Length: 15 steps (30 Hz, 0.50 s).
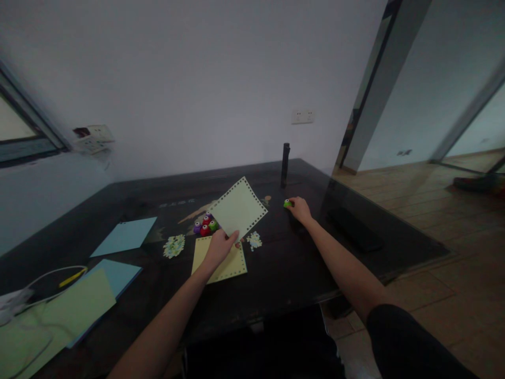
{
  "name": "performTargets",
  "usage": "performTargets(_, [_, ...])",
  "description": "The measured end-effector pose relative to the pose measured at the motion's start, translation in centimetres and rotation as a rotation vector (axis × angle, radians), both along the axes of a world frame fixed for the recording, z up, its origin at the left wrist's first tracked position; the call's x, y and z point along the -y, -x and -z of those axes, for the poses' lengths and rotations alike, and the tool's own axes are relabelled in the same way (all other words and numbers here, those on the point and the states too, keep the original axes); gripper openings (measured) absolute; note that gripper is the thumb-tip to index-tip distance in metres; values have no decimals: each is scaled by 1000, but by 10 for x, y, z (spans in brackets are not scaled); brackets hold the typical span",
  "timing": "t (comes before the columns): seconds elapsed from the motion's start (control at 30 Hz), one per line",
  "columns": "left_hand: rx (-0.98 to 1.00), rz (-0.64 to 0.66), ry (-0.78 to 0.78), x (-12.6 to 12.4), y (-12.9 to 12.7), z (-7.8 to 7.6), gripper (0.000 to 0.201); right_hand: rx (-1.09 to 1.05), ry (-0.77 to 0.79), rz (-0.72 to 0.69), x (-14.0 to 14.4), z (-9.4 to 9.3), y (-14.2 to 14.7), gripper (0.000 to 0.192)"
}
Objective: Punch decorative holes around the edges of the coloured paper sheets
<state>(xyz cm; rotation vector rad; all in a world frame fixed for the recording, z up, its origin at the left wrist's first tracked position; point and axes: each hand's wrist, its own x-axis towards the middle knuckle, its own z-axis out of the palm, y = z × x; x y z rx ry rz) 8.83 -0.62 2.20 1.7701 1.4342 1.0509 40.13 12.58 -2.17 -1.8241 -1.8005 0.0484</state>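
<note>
Pale green square paper sheet with punched border (239,209) is lifted off the dark tabletop (300,263), pinched at its lower corner by left hand (219,247), above a yellow punched sheet (232,266). Right hand (300,209) grips a small green punch (288,203); spare punches (205,225) cluster nearby.

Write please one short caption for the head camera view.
Left hand lifts a punched pale green sheet; right hand grips a small green punch on the dark table.
</note>
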Motion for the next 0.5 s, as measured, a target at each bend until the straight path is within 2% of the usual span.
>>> performTargets(0.3, [41,91,42,1,-1,2,20,24,-27,6,-1,4,3,36])
performTargets(0.43, [97,120,54,-1,0,4,18,-70,-171,3,5,-10,6,35])
performTargets(0.5, [104,143,54,-3,0,6,20,-181,-215,-70,10,-21,14,28])
